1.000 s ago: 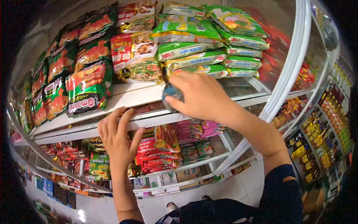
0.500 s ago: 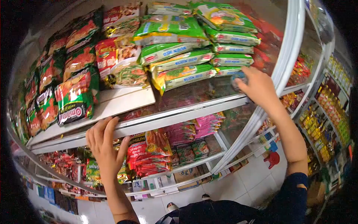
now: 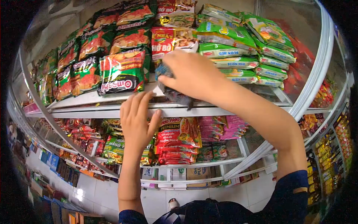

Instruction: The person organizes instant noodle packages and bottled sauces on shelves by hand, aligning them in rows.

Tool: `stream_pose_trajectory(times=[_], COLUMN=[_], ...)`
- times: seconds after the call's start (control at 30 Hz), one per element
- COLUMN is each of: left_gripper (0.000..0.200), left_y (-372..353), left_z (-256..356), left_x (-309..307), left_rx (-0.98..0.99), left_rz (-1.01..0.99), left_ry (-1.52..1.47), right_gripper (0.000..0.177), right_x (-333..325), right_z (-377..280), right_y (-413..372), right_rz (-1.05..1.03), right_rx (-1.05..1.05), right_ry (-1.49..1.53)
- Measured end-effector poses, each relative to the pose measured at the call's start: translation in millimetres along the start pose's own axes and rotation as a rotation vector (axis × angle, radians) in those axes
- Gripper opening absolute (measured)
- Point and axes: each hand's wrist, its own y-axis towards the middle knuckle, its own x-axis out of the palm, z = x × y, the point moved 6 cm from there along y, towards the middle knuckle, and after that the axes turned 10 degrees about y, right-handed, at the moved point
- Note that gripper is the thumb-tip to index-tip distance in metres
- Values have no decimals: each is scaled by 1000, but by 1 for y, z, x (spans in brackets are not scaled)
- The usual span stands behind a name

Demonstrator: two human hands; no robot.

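Note:
My right hand (image 3: 192, 72) is closed on a dark grey-blue cloth (image 3: 175, 96), pressed to the front of the upper shelf. The cloth hangs over a white board (image 3: 89, 101) beside a red instant noodle pack (image 3: 162, 40), which my hand partly covers. My left hand (image 3: 137, 115) rests on the white shelf rail (image 3: 212, 112), fingers over its top, thumb apart, holding nothing. Just behind it lies a green-and-red Omachi noodle pack (image 3: 122, 71). Right of the cloth are stacked green-and-white noodle packs (image 3: 231, 61).
On the lower shelf sit red noodle packs (image 3: 177, 140) and pink packs (image 3: 223, 127). A white curved frame (image 3: 311, 89) stands at the right. Racks of yellow packets (image 3: 324, 164) line the far right. Boxes (image 3: 56, 160) stand at the lower left on the tiled floor.
My right hand has swept left with the cloth, from below the green stacks to the red pack. The view has shifted left; my left hand stays on the rail.

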Motion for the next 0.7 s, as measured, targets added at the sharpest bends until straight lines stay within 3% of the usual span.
stream_pose_trajectory(times=[0.07, 0.3, 0.47, 0.7], left_gripper=[40, 39, 40, 43], left_y=[-3, -5, -5, -4], left_z=[-2, -3, -2, 2], left_x=[2, 2, -1, -1], left_rx=[12, -31, -25, -29], left_rz=[31, 44, -10, -38], left_ry=[-18, -88, -63, -26], right_gripper=[33, 26, 29, 28], right_x=[37, 68, 57, 38], right_z=[5, 13, 8, 0], right_y=[11, 40, 28, 10], right_rz=[-164, -90, -50, -126], right_rx=[123, 41, -25, 82], right_ry=[-24, -76, -75, -42])
